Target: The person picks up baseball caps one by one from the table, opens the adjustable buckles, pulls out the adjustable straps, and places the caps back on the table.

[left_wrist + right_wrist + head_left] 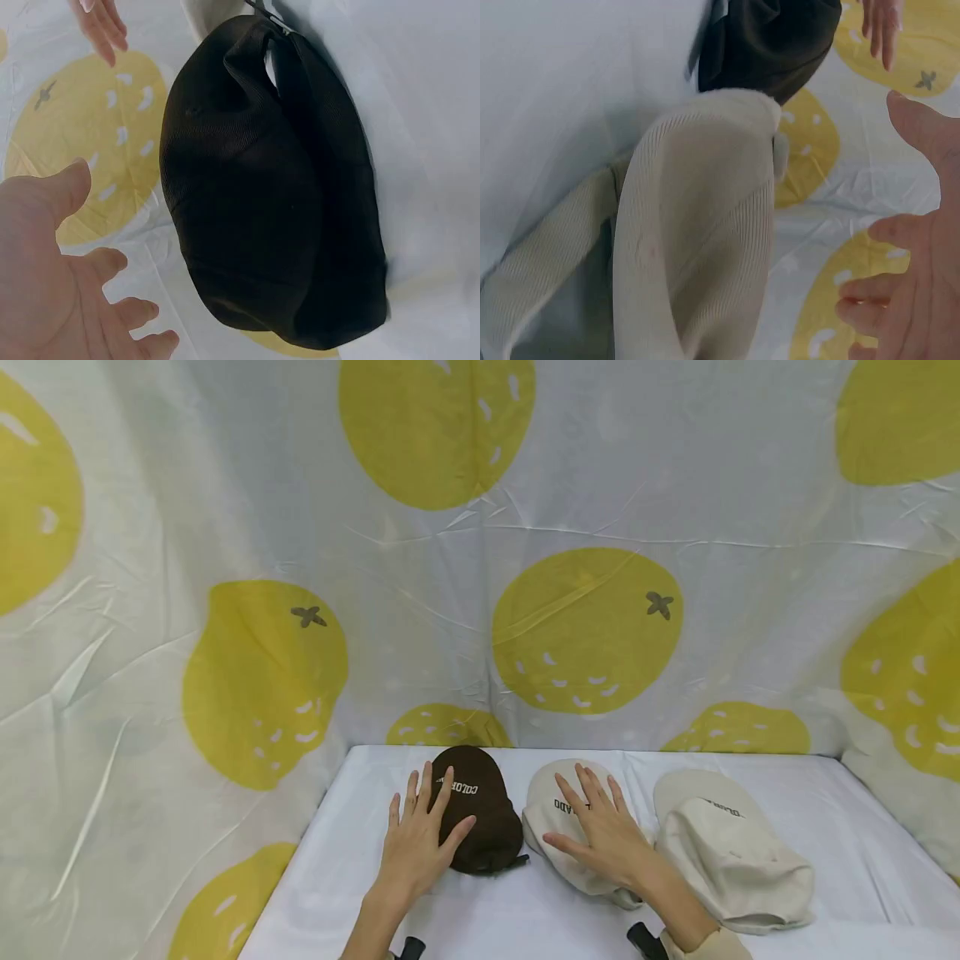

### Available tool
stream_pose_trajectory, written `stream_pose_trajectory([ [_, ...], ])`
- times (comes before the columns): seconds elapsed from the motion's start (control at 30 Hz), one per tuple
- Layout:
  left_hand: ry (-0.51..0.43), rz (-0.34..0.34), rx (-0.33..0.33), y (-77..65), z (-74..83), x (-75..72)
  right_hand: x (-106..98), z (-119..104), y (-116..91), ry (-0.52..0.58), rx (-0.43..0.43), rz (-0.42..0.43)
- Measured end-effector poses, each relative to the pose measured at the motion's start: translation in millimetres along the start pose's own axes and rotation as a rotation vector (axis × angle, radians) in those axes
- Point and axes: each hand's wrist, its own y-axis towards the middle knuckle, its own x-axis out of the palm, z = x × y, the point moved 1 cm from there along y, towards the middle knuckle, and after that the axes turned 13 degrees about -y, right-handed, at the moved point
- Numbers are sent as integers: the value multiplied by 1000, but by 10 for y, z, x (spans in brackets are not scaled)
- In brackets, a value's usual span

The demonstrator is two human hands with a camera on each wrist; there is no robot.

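A dark brown baseball cap (487,827) with white lettering lies on the white table, brim toward the back. My left hand (417,843) is spread above its left side, fingers apart and holding nothing. In the left wrist view the cap (247,187) shows its rear strap, and the hand (52,277) stands apart from it. My right hand (607,839) hovers with spread fingers over a cream cap (551,785), covering part of its lettering. The right wrist view shows this cream cap (697,210) with a gap between it and the hand (922,247).
Another cream cap (735,860) lies to the right, beside my right forearm. The table (847,827) has a white cloth. Behind and at the sides hangs a white curtain (420,610) printed with yellow fruit. Black wrist mounts (647,941) sit near both wrists.
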Motion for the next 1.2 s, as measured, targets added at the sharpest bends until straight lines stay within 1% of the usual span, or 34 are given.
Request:
stream_pose_trajectory([
  [0.13, -3, -13, -12, -18, -64, -37, 47, -68, 60, 6, -47, -2],
  [0.23, 8, 6, 2, -41, -119, -41, 80, -117, 89, 18, -74, 1],
  [0.3, 13, 38, 30, -57, -154, -36, 97, -149, 100, 20, -89, 20],
  [0.4, 27, 107, 103, -72, -201, -24, 111, -190, 112, 28, -104, 57],
  [0.53, 25, 202, 193, -76, -250, -14, 126, -226, 141, 28, -153, 139],
  [0.63, -6, 260, 208, -89, -269, -14, 144, -248, 167, 46, -203, 187],
  [0.7, -51, 282, 201, -105, -277, -12, 157, -260, 177, 70, -234, 197],
  [0.8, -136, 289, 186, -130, -287, -5, 180, -279, 187, 104, -254, 178],
  [0.9, -206, 274, 173, -146, -302, 5, 199, -297, 190, 145, -251, 137],
  [1.2, -319, 244, 153, -158, -341, 35, 247, -355, 224, 263, -219, 20],
])
